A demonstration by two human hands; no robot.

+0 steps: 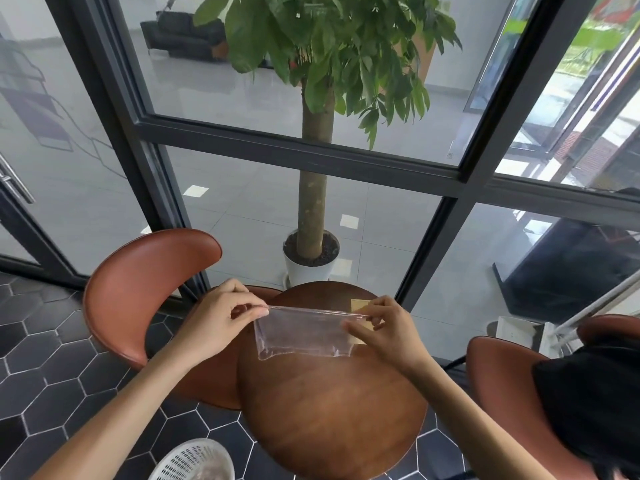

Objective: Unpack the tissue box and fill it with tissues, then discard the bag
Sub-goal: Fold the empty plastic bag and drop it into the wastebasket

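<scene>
A clear plastic zip bag (pixel 301 332) hangs stretched above the far part of the round wooden table (pixel 332 410). My left hand (pixel 221 317) pinches the bag's top left corner. My right hand (pixel 384 327) pinches its top right corner. The bag looks empty and see-through. A pale wooden tissue box (pixel 360 306) stands on the table behind my right hand, mostly hidden by it and the bag. No tissues show.
A white mesh waste basket (pixel 197 460) stands on the dark hexagon-tiled floor at the lower left. Brown leather chairs stand at the left (pixel 138 289) and right (pixel 502 372); a dark garment (pixel 595 407) lies on the right one. Glass wall and potted tree (pixel 311 258) lie beyond.
</scene>
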